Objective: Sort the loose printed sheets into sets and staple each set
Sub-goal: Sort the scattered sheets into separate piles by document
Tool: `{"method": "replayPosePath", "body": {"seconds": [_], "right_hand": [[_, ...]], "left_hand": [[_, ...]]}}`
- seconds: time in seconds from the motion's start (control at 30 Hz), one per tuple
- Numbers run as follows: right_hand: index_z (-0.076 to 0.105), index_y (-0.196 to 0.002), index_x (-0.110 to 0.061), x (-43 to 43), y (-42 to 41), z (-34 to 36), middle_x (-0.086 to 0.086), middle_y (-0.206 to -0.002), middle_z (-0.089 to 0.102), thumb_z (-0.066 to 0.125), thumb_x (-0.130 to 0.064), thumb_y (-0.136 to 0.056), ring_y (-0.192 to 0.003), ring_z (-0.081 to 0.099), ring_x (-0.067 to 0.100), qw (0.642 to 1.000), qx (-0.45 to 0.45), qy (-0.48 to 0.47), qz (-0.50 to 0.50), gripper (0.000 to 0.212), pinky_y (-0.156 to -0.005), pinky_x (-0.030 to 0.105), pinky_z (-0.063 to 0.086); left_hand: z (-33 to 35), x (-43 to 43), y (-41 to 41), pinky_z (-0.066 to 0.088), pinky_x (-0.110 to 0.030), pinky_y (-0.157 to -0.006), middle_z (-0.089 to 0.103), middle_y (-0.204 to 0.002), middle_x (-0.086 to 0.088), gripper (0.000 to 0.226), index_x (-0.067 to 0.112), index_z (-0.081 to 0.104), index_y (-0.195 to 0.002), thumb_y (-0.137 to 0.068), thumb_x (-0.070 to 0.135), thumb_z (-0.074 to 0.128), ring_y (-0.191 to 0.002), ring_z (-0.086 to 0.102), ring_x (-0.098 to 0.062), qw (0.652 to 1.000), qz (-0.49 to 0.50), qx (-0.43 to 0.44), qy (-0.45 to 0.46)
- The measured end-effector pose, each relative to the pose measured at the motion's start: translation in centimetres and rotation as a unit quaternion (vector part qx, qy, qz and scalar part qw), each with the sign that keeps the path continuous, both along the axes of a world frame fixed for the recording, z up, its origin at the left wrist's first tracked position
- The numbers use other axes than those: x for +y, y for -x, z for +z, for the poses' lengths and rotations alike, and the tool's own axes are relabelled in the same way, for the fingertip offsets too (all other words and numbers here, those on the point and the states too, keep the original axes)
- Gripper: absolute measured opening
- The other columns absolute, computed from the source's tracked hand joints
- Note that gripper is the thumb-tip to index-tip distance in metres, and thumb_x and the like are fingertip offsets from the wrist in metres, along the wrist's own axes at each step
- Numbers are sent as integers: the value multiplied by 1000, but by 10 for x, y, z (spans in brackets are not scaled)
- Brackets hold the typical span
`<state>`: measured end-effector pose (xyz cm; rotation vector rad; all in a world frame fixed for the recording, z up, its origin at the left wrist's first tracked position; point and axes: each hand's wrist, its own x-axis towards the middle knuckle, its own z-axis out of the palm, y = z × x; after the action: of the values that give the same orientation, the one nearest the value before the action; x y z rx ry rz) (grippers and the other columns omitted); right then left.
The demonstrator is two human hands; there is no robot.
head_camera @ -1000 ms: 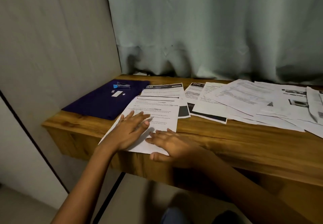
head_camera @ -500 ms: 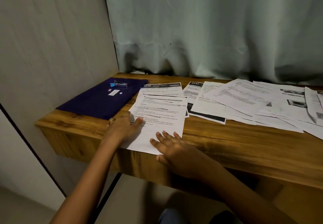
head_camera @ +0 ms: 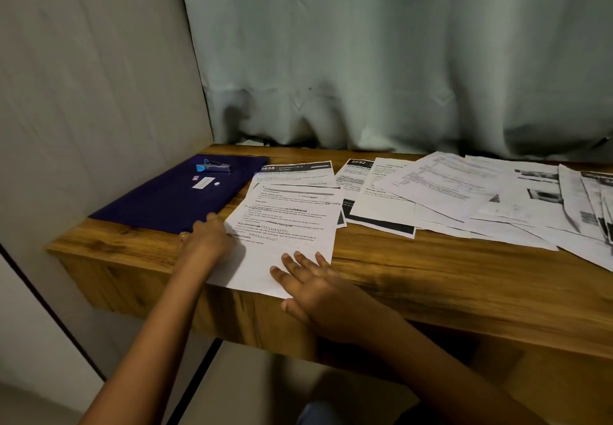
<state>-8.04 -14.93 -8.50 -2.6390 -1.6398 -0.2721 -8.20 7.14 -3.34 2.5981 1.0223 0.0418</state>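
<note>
A small stack of printed sheets [head_camera: 292,225] lies at the near left of the wooden desk [head_camera: 431,278], its lower edge hanging over the front. My left hand [head_camera: 209,239] rests against the stack's left edge, fingers bent at the paper's side. My right hand [head_camera: 311,282] lies flat with straight fingers on the stack's lower right corner. More loose sheets [head_camera: 464,199] are spread overlapping to the right. A small blue and silver stapler [head_camera: 214,167] sits on a dark blue folder [head_camera: 179,199] at the far left.
A sheet headed 3638 [head_camera: 298,172] lies behind the stack. On the folder lie a white strip [head_camera: 201,183] and a tiny white piece [head_camera: 216,183]. A pale curtain [head_camera: 398,59] hangs behind the desk; a wall [head_camera: 83,92] closes the left side.
The stack has turned and slid right, squaring up with the desk. My left hand moved from on top of the sheets to their left edge; my right hand shifted to the lower right corner.
</note>
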Motion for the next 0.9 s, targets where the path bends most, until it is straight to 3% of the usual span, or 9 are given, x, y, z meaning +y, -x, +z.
{"method": "replayPosePath", "body": {"seconds": [0.1, 0.2, 0.27, 0.33, 0.43, 0.57, 0.7, 0.83, 0.9], "right_hand": [[30, -146, -12, 3, 1, 8, 15, -153, 26, 28, -43, -99, -142, 23, 31, 999, 27, -3, 25, 56, -114, 49, 13], [9, -151, -26, -4, -4, 33, 0, -159, 0, 30, -50, -98, -145, -4, 14, 978, 207, -17, 11, 62, -117, 37, -4], [15, -149, -30, -14, -18, 50, -4, -158, 10, 34, -52, -97, -143, 10, 10, 959, 266, -100, -15, 60, -117, 34, 10], [34, -143, -27, -21, -40, 66, -1, -150, 35, 42, -45, -97, -127, 39, 9, 940, 247, -228, -66, 51, -101, 24, 31], [50, -134, -20, -27, -81, 77, 2, -138, 52, 49, -29, -97, -116, 53, 17, 904, 221, -314, -189, 39, -92, 23, 37], [48, -135, -16, -25, -109, 65, 8, -137, 51, 48, -23, -96, -124, 48, 27, 927, 204, -199, -242, 40, -101, 33, 38], [42, -139, -20, -23, -110, 52, 9, -138, 47, 47, -28, -96, -122, 47, 27, 949, 202, -120, -208, 45, -99, 33, 37], [21, -149, -19, -22, -111, 45, 5, -156, 21, 37, -35, -100, -143, 20, 25, 960, 180, -52, -207, 54, -115, 37, 18], [16, -150, -14, -21, -114, 44, 6, -158, 12, 30, -35, -102, -146, 7, 24, 966, 158, -11, -206, 55, -117, 36, 9]], "left_hand": [[-2, -4, 2, 33, -50, -105, 35, -142, -20, 63, 12, 25, -142, -91, 32, 56, -132, 33, -41, 1000, -13, 14, -14], [-2, -8, 5, 30, -50, -107, 32, -146, -19, 62, 12, 23, -144, -94, 38, 50, -135, 29, -41, 999, -29, 18, -19], [-3, -12, 7, 24, -49, -112, 27, -151, -16, 61, 13, 22, -146, -97, 40, 44, -138, 24, -38, 997, -78, -13, -28], [-3, -21, 8, 14, -46, -117, 17, -157, -11, 60, 15, 18, -149, -99, 42, 37, -144, 13, -32, 983, -167, -59, -51], [-5, -39, 2, 4, -40, -117, 7, -159, -3, 61, 24, 16, -151, -98, 49, 32, -146, 1, -21, 954, -271, -114, -50], [-7, -58, -23, -2, -44, -118, 3, -159, 6, 72, 35, 12, -150, -87, 69, 21, -146, -2, -17, 932, -340, -116, -52], [-16, -63, -46, -7, -49, -115, -4, -159, 8, 73, 41, 3, -149, -86, 74, 17, -146, -7, -21, 925, -368, -32, -92], [-32, -61, -58, -9, -53, -114, -9, -159, 7, 79, 42, -3, -149, -81, 80, 10, -146, -11, -27, 935, -336, 10, -114], [-36, -58, -59, -10, -51, -114, -9, -158, 8, 97, 43, -4, -148, -63, 90, -5, -145, -12, -27, 938, -328, -2, -112]]}}
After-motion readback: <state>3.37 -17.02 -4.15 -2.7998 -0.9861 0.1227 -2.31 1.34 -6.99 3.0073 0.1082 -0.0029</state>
